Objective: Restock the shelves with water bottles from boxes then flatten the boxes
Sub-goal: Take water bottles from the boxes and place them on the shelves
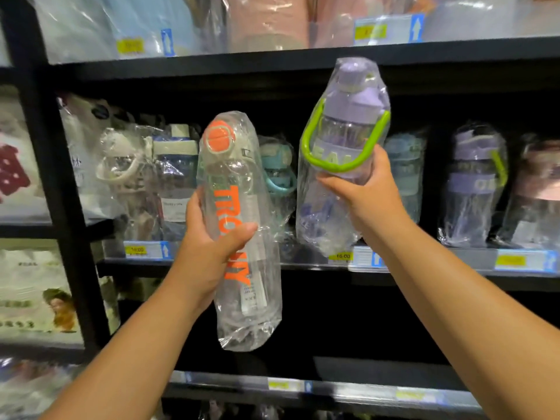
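Observation:
My left hand (209,237) grips a tall clear bottle with an orange cap and orange lettering (239,225), wrapped in a plastic bag and held upright in front of the middle shelf (303,265). My right hand (363,192) grips a clear bottle with a purple lid and green strap handle (348,128), also bagged, raised a little higher to the right. Both bottles hang in the air in front of the shelf's open gap. No box is in view.
Several bagged bottles stand on the middle shelf: white and blue ones (169,177) at left, a teal one (278,171) behind, purple ones (475,183) at right. Yellow price tags (344,256) line the shelf edges. A black upright post (45,165) stands at left.

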